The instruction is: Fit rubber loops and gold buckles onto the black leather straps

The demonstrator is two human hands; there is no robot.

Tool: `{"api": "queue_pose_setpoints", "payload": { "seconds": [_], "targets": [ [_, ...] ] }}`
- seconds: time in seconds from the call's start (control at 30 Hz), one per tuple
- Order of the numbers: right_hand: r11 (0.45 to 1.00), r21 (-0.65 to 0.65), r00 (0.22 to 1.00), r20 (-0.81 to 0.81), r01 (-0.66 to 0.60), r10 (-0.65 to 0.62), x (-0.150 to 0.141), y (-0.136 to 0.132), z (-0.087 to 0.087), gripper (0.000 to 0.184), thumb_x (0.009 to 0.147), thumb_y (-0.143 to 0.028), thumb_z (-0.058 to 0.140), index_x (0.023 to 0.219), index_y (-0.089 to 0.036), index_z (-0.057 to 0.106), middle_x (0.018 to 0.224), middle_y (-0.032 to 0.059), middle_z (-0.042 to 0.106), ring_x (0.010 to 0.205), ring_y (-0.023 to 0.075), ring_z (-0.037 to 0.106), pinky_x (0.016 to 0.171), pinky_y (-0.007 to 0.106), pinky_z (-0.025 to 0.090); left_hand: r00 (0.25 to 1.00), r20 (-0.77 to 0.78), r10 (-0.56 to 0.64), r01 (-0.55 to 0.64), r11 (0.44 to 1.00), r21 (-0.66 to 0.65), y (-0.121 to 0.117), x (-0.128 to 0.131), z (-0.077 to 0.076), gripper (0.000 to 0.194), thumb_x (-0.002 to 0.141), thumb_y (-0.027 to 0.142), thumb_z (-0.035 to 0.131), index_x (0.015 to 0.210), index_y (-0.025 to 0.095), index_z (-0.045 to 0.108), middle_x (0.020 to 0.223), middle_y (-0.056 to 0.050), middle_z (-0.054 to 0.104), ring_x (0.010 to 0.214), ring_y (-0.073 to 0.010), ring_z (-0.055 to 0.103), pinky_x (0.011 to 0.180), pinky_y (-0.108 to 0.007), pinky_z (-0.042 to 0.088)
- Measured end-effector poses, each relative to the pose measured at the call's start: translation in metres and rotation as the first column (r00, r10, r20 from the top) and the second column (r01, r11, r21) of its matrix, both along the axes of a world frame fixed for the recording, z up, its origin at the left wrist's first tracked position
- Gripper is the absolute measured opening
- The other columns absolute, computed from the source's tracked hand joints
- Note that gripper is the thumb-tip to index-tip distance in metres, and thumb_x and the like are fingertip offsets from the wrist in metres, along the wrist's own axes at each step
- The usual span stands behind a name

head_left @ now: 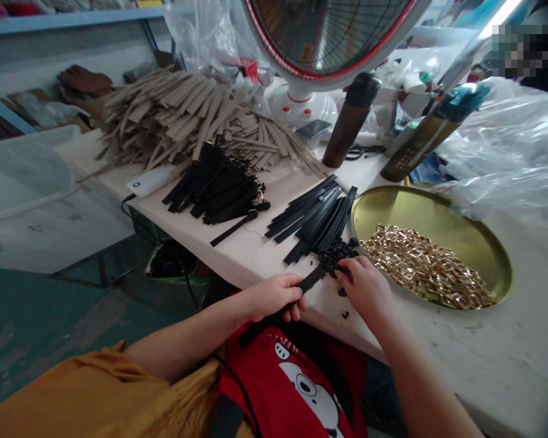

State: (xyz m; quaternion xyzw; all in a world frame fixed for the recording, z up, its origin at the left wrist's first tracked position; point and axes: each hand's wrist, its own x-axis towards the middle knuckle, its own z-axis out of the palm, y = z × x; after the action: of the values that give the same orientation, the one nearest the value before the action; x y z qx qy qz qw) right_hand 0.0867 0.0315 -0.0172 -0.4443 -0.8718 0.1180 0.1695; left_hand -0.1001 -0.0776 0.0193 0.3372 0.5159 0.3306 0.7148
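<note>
Over the table's front edge, my left hand [285, 298] is closed around a black strap [311, 279], whose far end points toward a heap of small black pieces [335, 254]. My right hand [364, 285] reaches into the right side of that heap with its fingertips pinched together; whatever is between them is too small to make out. Just behind the heap lies a fanned bundle of flat black strips [324, 213]. A round gold tray [488, 243] holding many small gold metal buckles [427, 261] sits to the right of my right hand.
Black straps with gold fittings [219, 188] are piled at left, near a white phone-like device [150, 180]. Behind are many beige strips [173, 115], a fan [301, 100], a dark bottle [351, 121], a teal-capped bottle [427, 137], scissors [363, 152] and clear plastic sheeting [520, 140].
</note>
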Motion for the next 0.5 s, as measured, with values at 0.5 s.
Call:
{"api": "queue_pose_setpoints", "payload": {
  "seconds": [0.5],
  "targets": [
    [0.323,-0.818,0.290,-0.492,-0.476,-0.821,-0.011,-0.044,0.010,0.028,0.058,-0.032,0.077,0.081,-0.020,0.066,0.068,-0.0024,0.061,0.054,0.0042,0.054,0.053,0.013,0.047,0.979,-0.203,0.014,0.038,0.968,0.250,0.008,0.008,0.016,0.026,0.084,0.034,0.039,0.087,0.012,0.052,0.055,0.004,0.049,0.040,-0.0037,0.041,0.041,-0.015,0.034]
  ]
}}
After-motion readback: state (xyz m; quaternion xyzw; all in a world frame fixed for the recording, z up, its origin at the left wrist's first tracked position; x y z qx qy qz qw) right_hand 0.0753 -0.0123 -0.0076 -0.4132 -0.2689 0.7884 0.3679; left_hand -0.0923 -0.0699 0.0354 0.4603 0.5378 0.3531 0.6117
